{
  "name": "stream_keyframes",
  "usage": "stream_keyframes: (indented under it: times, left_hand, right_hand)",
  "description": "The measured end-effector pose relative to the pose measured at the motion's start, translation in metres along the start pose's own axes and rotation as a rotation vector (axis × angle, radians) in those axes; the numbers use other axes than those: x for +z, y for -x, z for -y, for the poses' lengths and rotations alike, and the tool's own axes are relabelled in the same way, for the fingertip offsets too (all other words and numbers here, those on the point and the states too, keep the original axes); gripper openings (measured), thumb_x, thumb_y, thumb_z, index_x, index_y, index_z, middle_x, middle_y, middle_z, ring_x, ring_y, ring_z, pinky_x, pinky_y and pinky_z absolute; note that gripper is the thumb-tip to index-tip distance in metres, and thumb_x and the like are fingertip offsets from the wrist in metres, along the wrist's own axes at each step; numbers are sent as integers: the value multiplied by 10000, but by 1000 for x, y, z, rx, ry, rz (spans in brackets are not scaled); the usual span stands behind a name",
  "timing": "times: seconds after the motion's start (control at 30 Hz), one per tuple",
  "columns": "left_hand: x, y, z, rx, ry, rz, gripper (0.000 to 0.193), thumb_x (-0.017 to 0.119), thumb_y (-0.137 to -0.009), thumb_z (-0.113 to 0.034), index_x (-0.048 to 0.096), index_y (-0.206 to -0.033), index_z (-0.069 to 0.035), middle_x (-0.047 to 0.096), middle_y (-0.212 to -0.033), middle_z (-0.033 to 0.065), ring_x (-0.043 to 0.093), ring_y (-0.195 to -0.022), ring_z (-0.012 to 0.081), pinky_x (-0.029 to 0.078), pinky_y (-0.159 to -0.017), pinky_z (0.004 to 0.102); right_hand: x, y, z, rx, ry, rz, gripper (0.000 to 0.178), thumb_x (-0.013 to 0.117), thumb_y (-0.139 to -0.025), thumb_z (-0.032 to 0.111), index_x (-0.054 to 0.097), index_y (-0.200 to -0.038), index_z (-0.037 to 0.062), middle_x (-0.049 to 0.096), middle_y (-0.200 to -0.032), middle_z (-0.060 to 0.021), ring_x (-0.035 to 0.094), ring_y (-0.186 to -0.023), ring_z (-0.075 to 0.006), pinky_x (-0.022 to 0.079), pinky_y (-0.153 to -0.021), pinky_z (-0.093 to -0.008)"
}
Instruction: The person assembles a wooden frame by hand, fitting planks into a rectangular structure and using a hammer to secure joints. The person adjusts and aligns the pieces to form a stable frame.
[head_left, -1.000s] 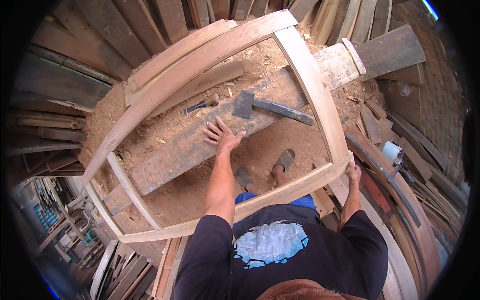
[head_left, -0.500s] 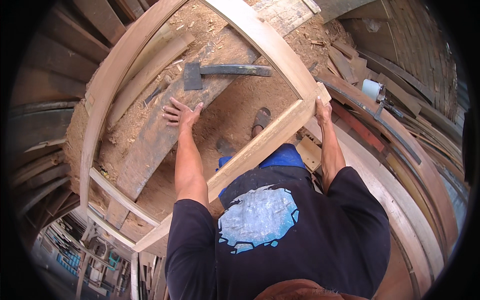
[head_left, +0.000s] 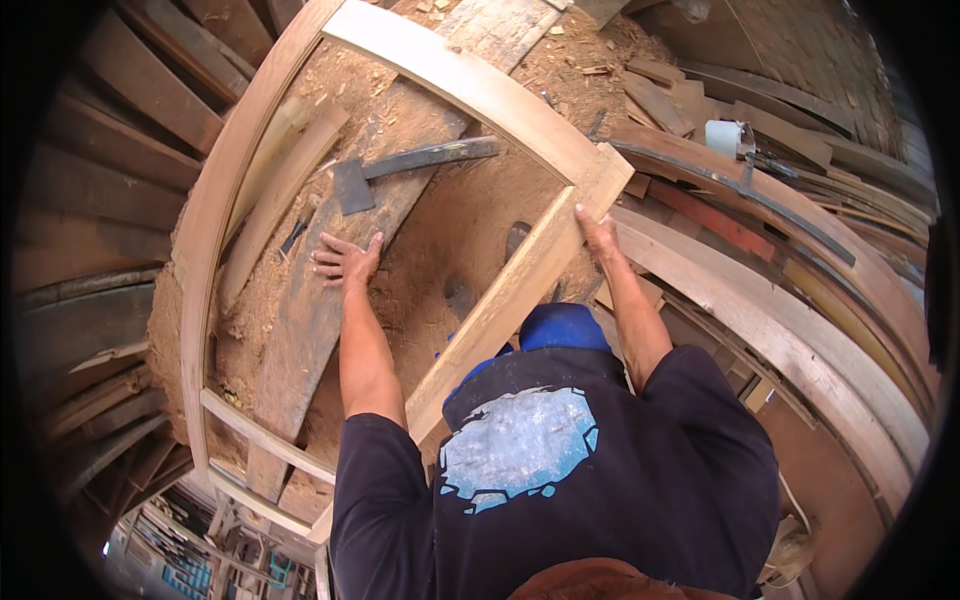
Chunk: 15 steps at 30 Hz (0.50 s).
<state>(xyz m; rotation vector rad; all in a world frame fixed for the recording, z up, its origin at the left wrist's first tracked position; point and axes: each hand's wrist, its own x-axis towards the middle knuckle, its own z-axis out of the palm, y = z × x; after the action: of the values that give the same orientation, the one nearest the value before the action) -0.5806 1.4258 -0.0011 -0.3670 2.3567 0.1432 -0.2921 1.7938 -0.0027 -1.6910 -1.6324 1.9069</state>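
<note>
A large pale wooden frame [head_left: 500, 300] with a small crosspiece spans the area before me. My right hand [head_left: 598, 232] grips its near rail close to the right corner, fingers partly hidden by the wood. My left hand [head_left: 346, 262] reaches inside the frame's opening with fingers spread, holding nothing. It is over a dark, worn plank [head_left: 300, 345]; whether it touches the plank I cannot tell. Just beyond that hand, an axe [head_left: 352, 187] with a dark square head and black handle lies across the plank.
Wood shavings and sawdust cover the ground [head_left: 420, 230]. Boards [head_left: 140, 150] lean in rows at the left. Long curved timbers [head_left: 760, 300] and offcuts are stacked at the right, near a white cylindrical object [head_left: 724, 138]. A sandalled foot [head_left: 516, 238] shows beyond the near rail.
The view has turned a little. The frame's right corner and my right hand on it sit farther left and higher in the picture. My left hand stays spread, slightly lower and more left.
</note>
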Motion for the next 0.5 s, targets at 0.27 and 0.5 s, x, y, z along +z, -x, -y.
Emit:
stream_keyframes:
  times: [0.27, 0.5]
  left_hand:
    - [-8, 12, 1, 55, -8, -32, 1309, 730, -761, -641, -191, -1554, -154, -195, -1580, 328, -183, -1447, 543, -27, -1137, 687]
    - [29, 41, 73, 470, 15, -255, 985, 714, -807, -504, 215, -1557, -104, 132, -1582, 341, 162, -1461, 497, 173, -1178, 583]
  right_hand:
    - [-35, 71, -88, -67, 592, 65, 563, 710, -871, 366, 572, -1222, -51, 665, -1130, -223, 643, -1054, -285, 504, -921, -382]
    - [-105, 186, -175, 71, 773, 300, 393, 666, -861, 355, 705, -871, -35, 691, -912, -272, 682, -883, -360, 516, -776, -448]
